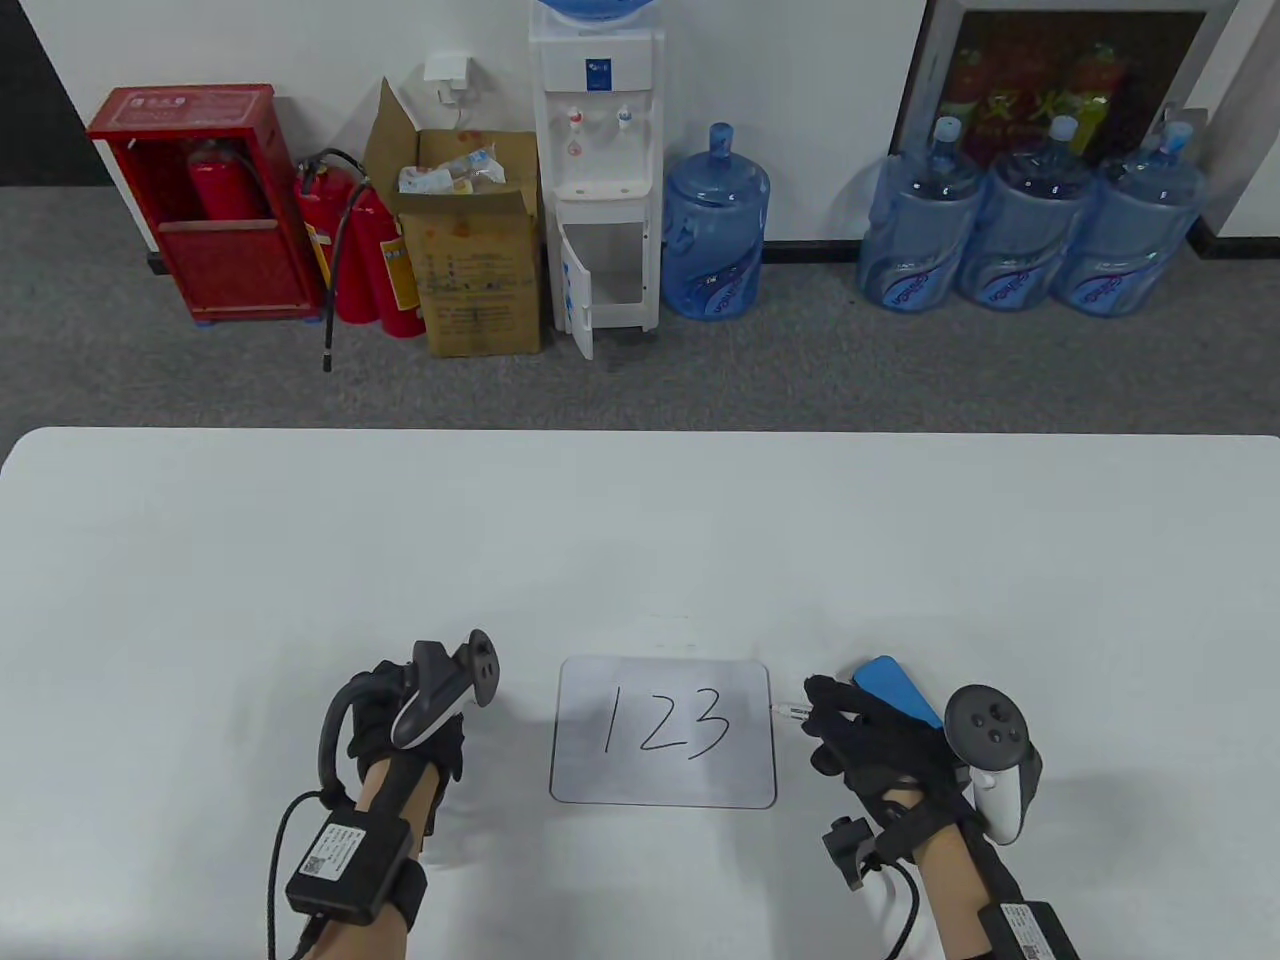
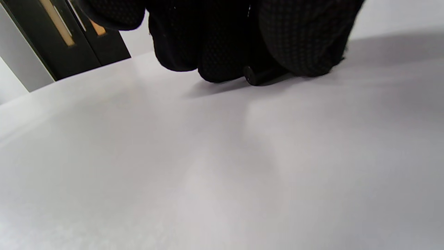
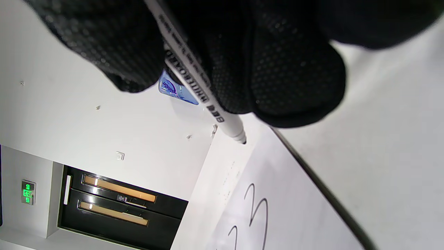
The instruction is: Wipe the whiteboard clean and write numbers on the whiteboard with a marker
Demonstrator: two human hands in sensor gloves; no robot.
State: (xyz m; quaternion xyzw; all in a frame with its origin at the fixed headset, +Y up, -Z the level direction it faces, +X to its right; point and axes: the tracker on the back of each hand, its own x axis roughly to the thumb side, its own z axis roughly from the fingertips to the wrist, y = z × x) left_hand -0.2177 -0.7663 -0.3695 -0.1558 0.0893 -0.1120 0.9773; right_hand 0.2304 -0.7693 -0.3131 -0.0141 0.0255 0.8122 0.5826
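The whiteboard [image 1: 663,732], marked "123", lies on the worktop [image 1: 640,540]. Just right of it, the right hand [image 1: 880,745] has its fingers [image 3: 277,69] clamped on the marker [image 1: 791,712], tip off the board's edge. Left of the board, the left hand [image 1: 400,720] curls its fingers [image 2: 222,52] round a black cap [image 2: 258,74]. Behind the right hand lies a blue eraser [image 1: 900,690].

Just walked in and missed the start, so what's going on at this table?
A person in black sensor gloves works at a white table. The small whiteboard reads "123". The right hand grips a white marker, tip bare, just off the board's right edge. The left hand rests left of the board with a small black cap under its fingers. A blue eraser lies behind the right hand.
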